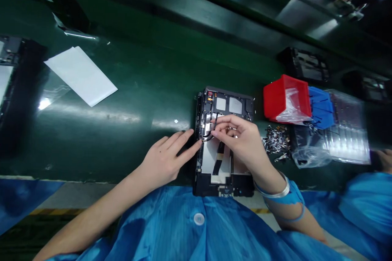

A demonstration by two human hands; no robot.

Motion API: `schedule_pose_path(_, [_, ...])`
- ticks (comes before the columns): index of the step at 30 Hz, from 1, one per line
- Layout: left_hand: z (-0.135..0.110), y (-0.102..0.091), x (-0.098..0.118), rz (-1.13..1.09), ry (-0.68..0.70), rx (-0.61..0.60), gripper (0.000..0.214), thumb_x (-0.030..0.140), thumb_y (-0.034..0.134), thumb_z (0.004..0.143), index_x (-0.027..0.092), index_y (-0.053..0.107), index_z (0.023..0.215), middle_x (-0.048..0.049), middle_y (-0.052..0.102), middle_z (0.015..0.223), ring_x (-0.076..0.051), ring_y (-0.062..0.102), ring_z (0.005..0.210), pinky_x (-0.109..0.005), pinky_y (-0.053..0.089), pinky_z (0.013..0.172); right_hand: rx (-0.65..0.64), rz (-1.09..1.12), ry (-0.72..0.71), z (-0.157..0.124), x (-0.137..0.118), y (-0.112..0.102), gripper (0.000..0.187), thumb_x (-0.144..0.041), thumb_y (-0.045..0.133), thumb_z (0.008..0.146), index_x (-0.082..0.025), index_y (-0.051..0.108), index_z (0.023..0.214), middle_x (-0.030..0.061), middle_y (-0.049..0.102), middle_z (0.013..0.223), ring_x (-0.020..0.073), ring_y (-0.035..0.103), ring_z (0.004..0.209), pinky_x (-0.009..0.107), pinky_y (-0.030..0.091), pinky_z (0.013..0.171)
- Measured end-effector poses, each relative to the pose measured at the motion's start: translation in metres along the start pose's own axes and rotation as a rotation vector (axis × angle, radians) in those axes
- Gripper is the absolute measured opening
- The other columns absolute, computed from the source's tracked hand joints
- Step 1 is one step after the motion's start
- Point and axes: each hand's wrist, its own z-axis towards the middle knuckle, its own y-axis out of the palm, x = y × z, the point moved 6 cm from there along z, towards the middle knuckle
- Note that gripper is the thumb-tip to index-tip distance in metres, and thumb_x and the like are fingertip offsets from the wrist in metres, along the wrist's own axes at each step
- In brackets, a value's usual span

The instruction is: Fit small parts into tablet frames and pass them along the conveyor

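In front of me an opened tablet-like device (211, 163) lies at the table's near edge, its inner boards and pale battery panels exposed. Between the thumb and fingers of my right hand (240, 136) is a thin black cable (209, 135), which loops over the device's left side. My left hand (168, 157) has its fingers stretched out, the index fingertip at the cable's lower bend by the left edge. What the cable's end joins is too small to make out. A blue band circles my right wrist.
Right of the device stand a red bin (275, 100) and a blue bin (321, 108), near a heap of small metal parts (276, 140) and a clear plastic tray (352, 130). White sheets (81, 75) lie left. Other people are at right.
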Motion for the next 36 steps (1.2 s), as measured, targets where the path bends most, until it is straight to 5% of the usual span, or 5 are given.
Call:
schedule_pose_path(10, [0.019,-0.006,0.006,0.127,0.052,0.028,0.040,-0.003,0.039,0.081,0.013,0.061,0.110,-0.0172,0.069,0.114,-0.027,0.067,0.100,-0.033,0.054,0.066,-0.140,-0.161,-0.063,0.009,-0.009,-0.008,0.011,-0.029,0.069,0.079,-0.018,0.069,0.077,0.0003,0.065,0.065,0.0102,0.053,0.055,0.025,0.041,0.051])
schedule_pose_path(16, [0.014,-0.002,0.003,0.085,0.059,0.078,0.040,-0.006,0.039,0.081,0.013,0.059,0.111,-0.0170,0.069,0.111,-0.026,0.068,0.099,-0.033,0.056,0.069,0.027,-0.740,-0.675,-0.007,-0.029,-0.008,0.016,-0.019,0.057,0.091,-0.019,0.072,0.095,0.0053,0.068,0.081,0.0167,0.056,0.075,0.029,0.045,0.060])
schedule_pose_path(19, [0.013,-0.001,0.002,0.077,0.068,0.096,0.040,-0.007,0.039,0.081,0.012,0.058,0.111,-0.0168,0.070,0.109,-0.026,0.069,0.097,-0.032,0.056,0.069,0.031,-1.038,-0.842,-0.020,-0.030,-0.001,0.019,-0.018,0.055,0.092,-0.015,0.071,0.101,0.0075,0.067,0.081,0.0181,0.051,0.074,0.028,0.042,0.056])
schedule_pose_path(27, [0.013,0.000,0.002,0.044,0.068,0.108,0.036,-0.005,0.043,0.084,0.011,0.059,0.111,-0.0184,0.069,0.110,-0.027,0.068,0.099,-0.033,0.056,0.071,-0.080,-1.055,-0.836,-0.061,-0.026,-0.006,0.022,-0.018,0.058,0.090,-0.016,0.070,0.109,0.0121,0.068,0.102,0.0232,0.053,0.092,0.034,0.051,0.073])
schedule_pose_path(36, [0.009,0.003,0.000,0.000,0.066,0.094,0.037,-0.003,0.045,0.084,0.011,0.060,0.114,-0.0186,0.068,0.114,-0.026,0.066,0.103,-0.035,0.056,0.077,-0.085,-0.929,-0.872,-0.062,-0.021,-0.010,0.022,-0.023,0.059,0.089,-0.017,0.068,0.108,0.0124,0.067,0.119,0.0272,0.055,0.109,0.040,0.052,0.081])
